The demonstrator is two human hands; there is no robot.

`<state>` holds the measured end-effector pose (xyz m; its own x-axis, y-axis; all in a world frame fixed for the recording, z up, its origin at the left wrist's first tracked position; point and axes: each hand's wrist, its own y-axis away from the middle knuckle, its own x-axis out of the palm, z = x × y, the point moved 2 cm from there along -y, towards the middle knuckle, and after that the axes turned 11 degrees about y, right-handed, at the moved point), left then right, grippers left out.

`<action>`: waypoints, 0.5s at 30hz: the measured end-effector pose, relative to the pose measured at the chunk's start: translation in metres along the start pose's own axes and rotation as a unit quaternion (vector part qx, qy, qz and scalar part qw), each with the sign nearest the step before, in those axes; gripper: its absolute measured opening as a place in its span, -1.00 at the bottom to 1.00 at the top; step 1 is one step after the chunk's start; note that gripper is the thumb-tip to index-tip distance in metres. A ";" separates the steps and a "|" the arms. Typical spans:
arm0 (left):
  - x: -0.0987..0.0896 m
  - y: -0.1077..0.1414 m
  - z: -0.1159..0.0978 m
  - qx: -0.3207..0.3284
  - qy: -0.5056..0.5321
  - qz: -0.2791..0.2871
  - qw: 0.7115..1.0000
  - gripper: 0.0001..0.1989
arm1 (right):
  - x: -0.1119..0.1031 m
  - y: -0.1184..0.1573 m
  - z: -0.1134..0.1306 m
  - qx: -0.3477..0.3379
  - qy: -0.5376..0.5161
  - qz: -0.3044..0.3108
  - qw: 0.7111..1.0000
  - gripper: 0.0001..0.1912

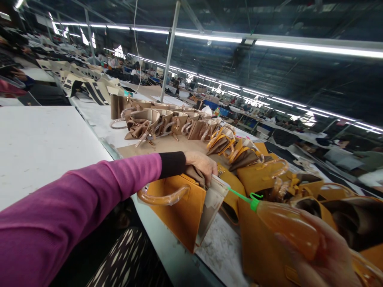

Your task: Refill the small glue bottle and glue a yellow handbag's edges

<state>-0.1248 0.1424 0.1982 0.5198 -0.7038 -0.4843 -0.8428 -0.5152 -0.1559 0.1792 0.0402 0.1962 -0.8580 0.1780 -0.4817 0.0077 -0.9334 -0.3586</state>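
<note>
An orange handbag [176,207] with a wrapped round handle stands tilted at the table's front edge, its pale inner panel [214,199] facing right. My left hand [203,163] reaches over the top of this bag, its fingers closed on the upper edge beside the brown lining. In my right hand [323,243], at the lower right, is a squeeze bottle [287,223] of amber liquid. The bottle's thin green nozzle [241,195] points left, its tip at the top edge of the pale panel.
More orange bags [260,175] lie along the right side of the table. Brown bags [170,121] stand in rows farther back on brown paper [161,149]. A white table [44,147] is at the left, and a metal pole [170,52] rises behind.
</note>
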 end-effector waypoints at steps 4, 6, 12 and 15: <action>0.002 0.000 -0.005 0.028 -0.036 0.008 0.999 -0.52 | -0.003 -0.001 -0.018 -0.010 0.017 0.017 1.000 -0.28; 0.001 -0.001 -0.001 0.027 -0.038 0.012 0.999 -0.54 | -0.005 -0.001 -0.023 0.000 0.025 0.024 0.999 -0.25; -0.002 -0.006 0.019 -0.004 -0.029 0.019 0.999 -0.66 | -0.005 -0.006 -0.020 0.044 0.016 0.006 0.999 -0.20; 0.000 -0.005 0.020 0.017 -0.016 0.016 1.000 -0.66 | 0.000 -0.007 -0.014 0.040 0.023 -0.002 0.999 -0.21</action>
<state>-0.1236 0.1547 0.1816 0.4879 -0.7039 -0.5162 -0.8636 -0.4752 -0.1683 0.1867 0.0507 0.1877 -0.8332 0.1936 -0.5180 -0.0373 -0.9543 -0.2967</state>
